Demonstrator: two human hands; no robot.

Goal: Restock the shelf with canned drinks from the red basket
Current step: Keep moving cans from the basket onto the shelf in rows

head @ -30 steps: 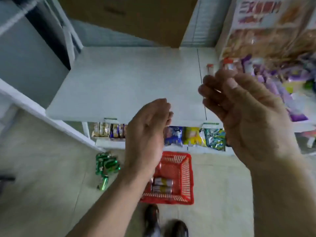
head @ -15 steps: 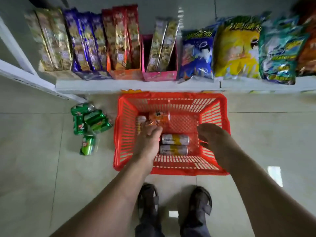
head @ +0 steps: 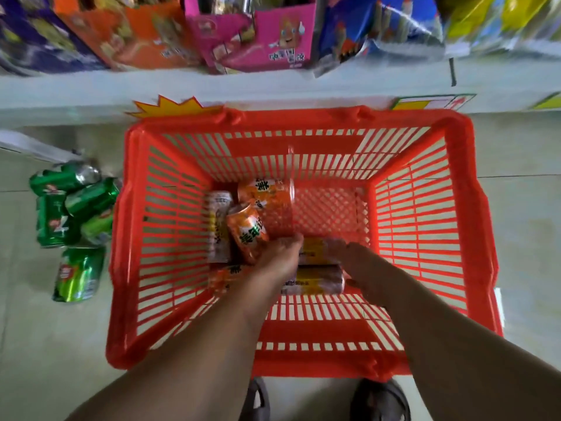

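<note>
Cans lying loose in the red basket [head: 425,123] on the floor, left hand [head: 280,256] down at an orange can [head: 247,233], right hand [head: 362,270] over the yellow-banded cans [head: 315,279], grip of the fingers hidden; pick-up step, next likely closing and lifting toward the shelf [head: 91,86].

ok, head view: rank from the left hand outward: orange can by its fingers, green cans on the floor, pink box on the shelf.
1. Orange can: in the basket, touching the left hand.
2. Green cans: on the floor, left of the basket.
3. Pink box: on the shelf, beyond the basket's far rim.
</note>
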